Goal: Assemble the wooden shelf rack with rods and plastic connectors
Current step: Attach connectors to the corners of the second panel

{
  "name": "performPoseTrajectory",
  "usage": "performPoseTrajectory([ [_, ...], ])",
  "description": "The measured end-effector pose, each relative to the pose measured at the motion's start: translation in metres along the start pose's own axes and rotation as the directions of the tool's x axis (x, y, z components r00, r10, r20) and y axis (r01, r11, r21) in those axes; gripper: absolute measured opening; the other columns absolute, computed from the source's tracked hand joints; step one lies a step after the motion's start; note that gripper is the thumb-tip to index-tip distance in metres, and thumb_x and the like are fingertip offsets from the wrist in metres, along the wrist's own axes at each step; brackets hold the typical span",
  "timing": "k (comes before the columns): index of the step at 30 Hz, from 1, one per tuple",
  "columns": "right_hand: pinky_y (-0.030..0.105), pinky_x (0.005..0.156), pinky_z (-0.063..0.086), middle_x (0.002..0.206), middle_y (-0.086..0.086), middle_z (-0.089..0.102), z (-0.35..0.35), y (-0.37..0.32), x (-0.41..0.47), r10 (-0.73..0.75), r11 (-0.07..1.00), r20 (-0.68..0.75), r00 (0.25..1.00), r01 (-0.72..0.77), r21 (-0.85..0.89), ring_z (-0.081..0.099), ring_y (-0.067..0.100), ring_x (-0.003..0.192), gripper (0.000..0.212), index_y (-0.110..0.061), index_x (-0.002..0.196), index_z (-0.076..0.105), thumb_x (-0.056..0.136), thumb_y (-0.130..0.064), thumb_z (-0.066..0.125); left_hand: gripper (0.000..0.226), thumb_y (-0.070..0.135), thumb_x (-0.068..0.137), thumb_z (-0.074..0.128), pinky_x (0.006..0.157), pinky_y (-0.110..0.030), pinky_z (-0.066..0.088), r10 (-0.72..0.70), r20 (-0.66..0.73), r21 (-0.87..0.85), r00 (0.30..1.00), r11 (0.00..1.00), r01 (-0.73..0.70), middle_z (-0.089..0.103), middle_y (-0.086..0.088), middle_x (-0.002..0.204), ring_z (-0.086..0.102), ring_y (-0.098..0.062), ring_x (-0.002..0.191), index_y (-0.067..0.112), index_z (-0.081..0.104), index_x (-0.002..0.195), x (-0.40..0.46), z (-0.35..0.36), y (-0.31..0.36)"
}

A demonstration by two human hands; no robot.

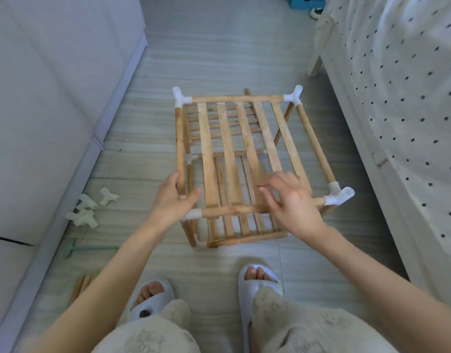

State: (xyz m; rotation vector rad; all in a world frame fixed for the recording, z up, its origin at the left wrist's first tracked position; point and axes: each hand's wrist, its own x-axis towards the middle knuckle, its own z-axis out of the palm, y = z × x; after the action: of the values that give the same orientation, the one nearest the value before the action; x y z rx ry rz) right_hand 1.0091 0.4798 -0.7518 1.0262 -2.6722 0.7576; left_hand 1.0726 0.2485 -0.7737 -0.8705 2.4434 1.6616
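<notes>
Wooden rack (238,159) standing on the floor (219,59) between the cabinet front (53,98) on the left and the dotted bedcover (397,85) on the right, just ahead of the slippered feet. Two slatted tiers visible, the upper one framed by round rods plugged into white corner connectors (339,194). Left hand (172,200) at the near left corner, fingers curled around the side rod (179,141) where it meets the joint. Right hand (293,202) hovering over the near front rod (234,210), fingers spread and blurred, clamped on nothing.

Probably light and fairly stiff once the joints are seated, yet apt to rack or pull apart at the push-fit sockets. Best held by the rods close to the corners, not by the thin slats, which look loose and liable to bow.

Spare connectors (85,210) lying on the floor by the cabinet's foot, well apart from the rack. Loose rods (80,286) near the left foot. A pale green tool-like piece (71,250) beside them, hard to identify. Little room at the right side, with the bed frame close.
</notes>
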Motion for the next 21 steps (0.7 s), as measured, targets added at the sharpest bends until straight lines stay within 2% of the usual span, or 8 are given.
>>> performPoseTrajectory([
  [2,0.042,0.08,0.044,0.092,0.012,0.065,-0.021,0.022,-0.017,0.211,0.977,-0.13,0.969,-0.208,0.039,0.058,0.032,0.088,0.01,0.0,0.094,0.066,0.089,-0.003,0.057,0.072,0.019,0.09,0.061,0.094,-0.025,0.037,-0.118,0.047,-0.197,0.992,0.972,0.125,0.046,-0.006,0.136,0.048,-0.02,0.121,0.022,0.017,0.148,-0.007,0.007,-0.008],
  [5,0.034,0.089,0.037,0.11,0.016,0.059,-0.038,0.05,-0.032,0.501,0.865,-0.162,0.85,-0.498,0.061,0.05,0.032,0.105,0.022,0.001,0.11,0.059,0.091,-0.008,0.054,0.053,0.007,0.087,0.059,0.07,-0.024,0.049,-0.26,0.101,-0.458,0.96,0.845,0.277,0.062,-0.012,0.117,0.063,-0.016,0.089,0.01,0.038,0.136,-0.004,0.009,-0.008],
  [7,0.034,0.098,0.034,0.125,0.016,0.051,-0.045,0.066,-0.03,0.674,0.739,-0.124,0.728,-0.662,0.126,0.044,0.031,0.118,0.035,-0.001,0.124,0.051,0.093,-0.017,0.053,0.037,0.013,0.09,0.057,0.058,-0.025,0.054,-0.267,0.19,-0.492,0.945,0.807,0.327,0.063,-0.016,0.115,0.064,-0.019,0.082,0.008,0.046,0.125,0.002,0.006,-0.004],
  [10,0.034,0.096,0.036,0.131,0.017,0.051,-0.053,0.089,-0.014,0.836,0.499,0.086,0.542,-0.816,0.292,0.049,0.028,0.118,0.046,-0.002,0.133,0.045,0.097,-0.031,0.045,0.05,0.03,0.092,0.056,0.06,-0.034,0.055,-0.287,0.301,-0.538,0.91,0.736,0.41,0.066,-0.012,0.105,0.066,-0.022,0.089,0.009,0.041,0.135,0.014,-0.004,0.002],
  [13,0.032,0.085,0.045,0.118,0.017,0.061,-0.051,0.11,0.001,0.767,0.245,0.44,0.468,-0.846,0.474,0.062,0.025,0.097,0.057,0.001,0.131,0.046,0.099,-0.045,0.033,0.052,0.037,0.088,0.056,0.062,-0.039,0.056,-0.262,0.397,-0.545,0.88,0.704,0.455,0.068,-0.016,0.103,0.068,-0.027,0.091,0.01,0.045,0.132,0.028,-0.012,0.006],
  [15,0.036,0.083,0.049,0.113,0.016,0.064,-0.047,0.121,0.007,0.685,0.14,0.595,0.421,-0.877,0.46,0.067,0.027,0.092,0.066,0.0,0.13,0.043,0.097,-0.054,0.025,0.057,0.039,0.083,0.057,0.066,-0.039,0.058,-0.237,0.466,-0.536,0.852,0.691,0.485,0.069,-0.018,0.106,0.068,-0.03,0.094,0.01,0.049,0.131,0.037,-0.015,0.002],
  [18,0.039,0.073,0.053,0.109,0.019,0.067,-0.034,0.127,0.009,0.502,0.026,0.808,0.309,-0.939,0.343,0.068,0.033,0.095,0.077,-0.001,0.121,0.048,0.089,-0.067,0.026,0.06,0.044,0.086,0.046,0.085,-0.045,0.055,-0.146,0.602,-0.563,0.785,0.62,0.547,0.058,-0.022,0.126,0.06,-0.034,0.111,0.008,0.046,0.134,0.05,-0.024,-0.014],
  [21,0.045,0.081,0.053,0.116,0.022,0.064,-0.012,0.124,0.008,0.352,-0.22,0.871,0.343,-0.874,0.433,0.063,0.036,0.107,0.082,0.003,0.122,0.054,0.086,-0.068,0.034,0.066,0.049,0.085,0.048,0.087,-0.05,0.052,-0.078,0.671,-0.57,0.738,0.582,0.58,0.052,-0.022,0.133,0.055,-0.035,0.119,0.005,0.046,0.134,0.058,-0.029,-0.022],
])
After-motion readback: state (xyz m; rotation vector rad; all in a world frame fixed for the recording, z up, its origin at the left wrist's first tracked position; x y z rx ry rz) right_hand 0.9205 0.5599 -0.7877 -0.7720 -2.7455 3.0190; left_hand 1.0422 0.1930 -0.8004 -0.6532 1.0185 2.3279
